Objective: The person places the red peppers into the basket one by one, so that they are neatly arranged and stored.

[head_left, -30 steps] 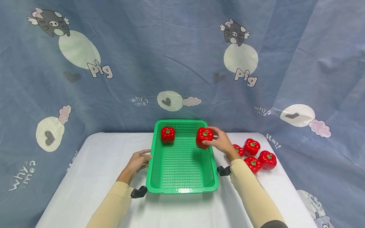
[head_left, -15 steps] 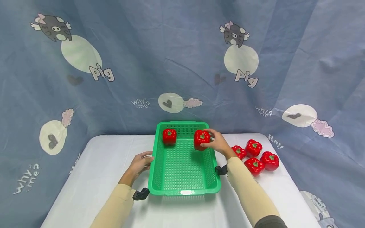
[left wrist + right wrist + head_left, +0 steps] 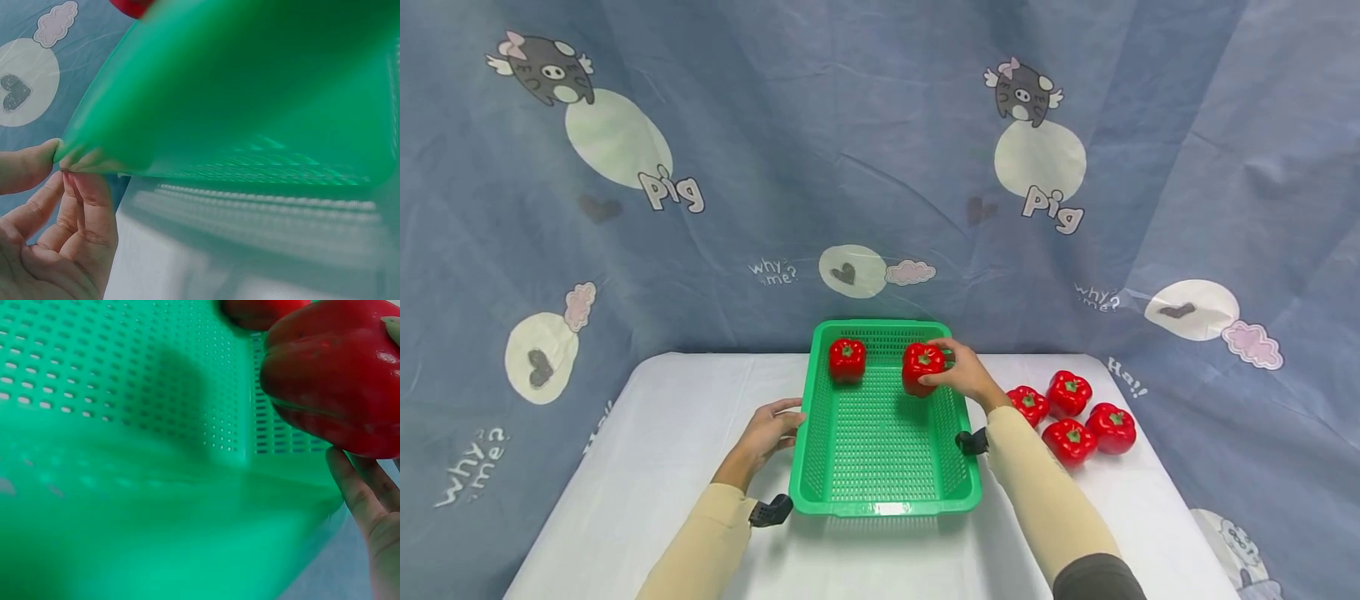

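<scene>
My right hand [image 3: 964, 373] holds a red bell pepper [image 3: 921, 367] over the back right part of a green perforated plastic basket [image 3: 886, 507]. In the right wrist view the bell pepper [image 3: 340, 375] hangs above the basket floor, the fingers [image 3: 362, 497] beneath it and a thumb tip at the frame's edge. Another bell pepper [image 3: 847, 361] stands stem up in the basket's back left corner. My left hand [image 3: 766, 433] is at the basket's left side. The left wrist view shows its thumb and fingers [image 3: 94, 206] pinching the basket rim [image 3: 75, 153].
Several red bell peppers [image 3: 1069, 442] are grouped on the white tabletop [image 3: 700, 417] to the right of the basket, one partly behind the right forearm. A blue printed cloth [image 3: 880, 167] hangs behind the table.
My right hand has carried the bell pepper a little to the left, farther in over the basket. The left hand keeps its place at the rim. The head view has shifted slightly.
</scene>
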### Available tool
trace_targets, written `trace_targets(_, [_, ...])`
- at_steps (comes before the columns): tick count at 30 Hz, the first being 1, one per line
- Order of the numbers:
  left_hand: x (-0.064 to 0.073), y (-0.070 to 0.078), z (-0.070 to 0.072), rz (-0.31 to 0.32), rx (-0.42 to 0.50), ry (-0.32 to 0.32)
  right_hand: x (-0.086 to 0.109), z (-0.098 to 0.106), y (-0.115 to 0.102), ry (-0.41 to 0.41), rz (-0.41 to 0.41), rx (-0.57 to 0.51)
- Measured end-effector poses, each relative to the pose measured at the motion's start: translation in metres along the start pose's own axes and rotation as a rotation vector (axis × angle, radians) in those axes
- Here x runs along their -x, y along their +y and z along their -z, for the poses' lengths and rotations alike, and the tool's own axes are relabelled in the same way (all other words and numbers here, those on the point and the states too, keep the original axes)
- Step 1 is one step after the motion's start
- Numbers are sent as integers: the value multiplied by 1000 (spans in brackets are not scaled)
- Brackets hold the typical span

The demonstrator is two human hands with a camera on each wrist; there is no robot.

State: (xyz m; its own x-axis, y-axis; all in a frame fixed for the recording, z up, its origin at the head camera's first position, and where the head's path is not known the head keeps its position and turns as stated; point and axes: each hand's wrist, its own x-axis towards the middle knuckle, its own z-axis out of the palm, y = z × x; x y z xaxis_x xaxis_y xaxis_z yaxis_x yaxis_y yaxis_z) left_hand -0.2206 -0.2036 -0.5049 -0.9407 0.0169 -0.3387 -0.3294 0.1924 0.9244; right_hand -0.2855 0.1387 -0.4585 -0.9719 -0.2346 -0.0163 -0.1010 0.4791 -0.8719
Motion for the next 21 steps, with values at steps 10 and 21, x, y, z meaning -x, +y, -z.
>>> trace_targets(10, [1,0,0,7,14,0,-12,-15,-1,-22,-28,16])
trace_targets(21, [3,1,1,-2,14,-6,-24,-36,-6,-57,-1,15])
